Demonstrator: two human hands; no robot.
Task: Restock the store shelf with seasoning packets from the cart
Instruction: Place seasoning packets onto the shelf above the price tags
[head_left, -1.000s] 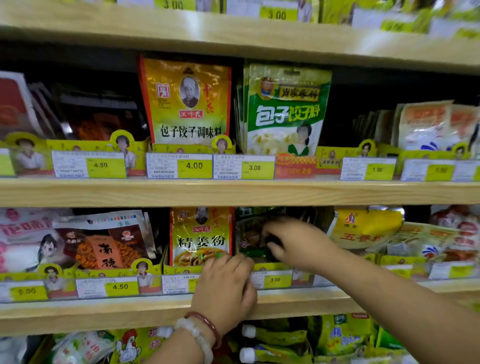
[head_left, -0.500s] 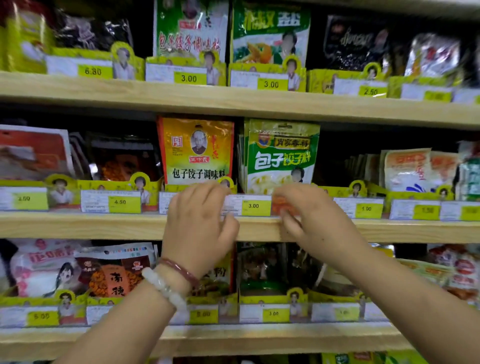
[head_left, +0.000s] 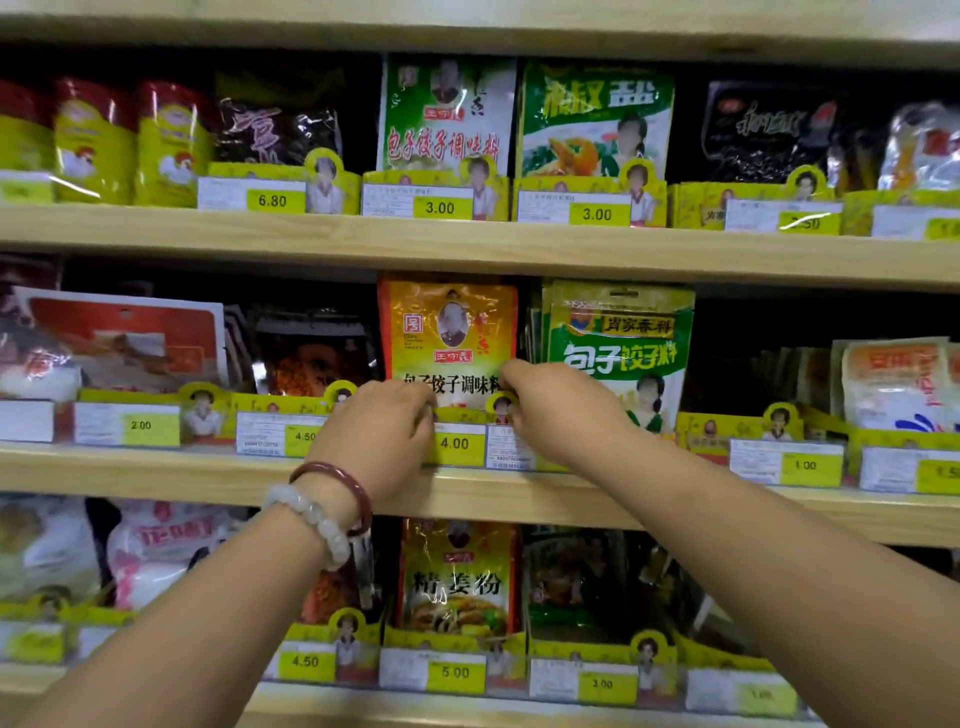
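Observation:
A yellow-orange seasoning packet (head_left: 449, 332) stands upright in a yellow display tray (head_left: 462, 415) on the middle shelf (head_left: 519, 496), above a 4.00 price tag. My left hand (head_left: 379, 431), with two bracelets on its wrist, has its fingers curled at the packet's lower left corner. At the lower right edge of the same packet, my right hand (head_left: 558, 410) pinches with curled fingers. The fingertips hide the packet's bottom edge. A green and white packet (head_left: 621, 343) stands just to the right.
The top shelf (head_left: 467, 244) carries green packets (head_left: 449, 117) and yellow-red jars (head_left: 93, 140). On the bottom shelf another orange packet (head_left: 460, 577) stands straight below my hands. Red, dark and white packets fill the rows left and right. The cart is out of view.
Both hands rose from the lower shelf to the middle one and closed in on the yellow-orange packet. The view tilted upward, showing the top shelf.

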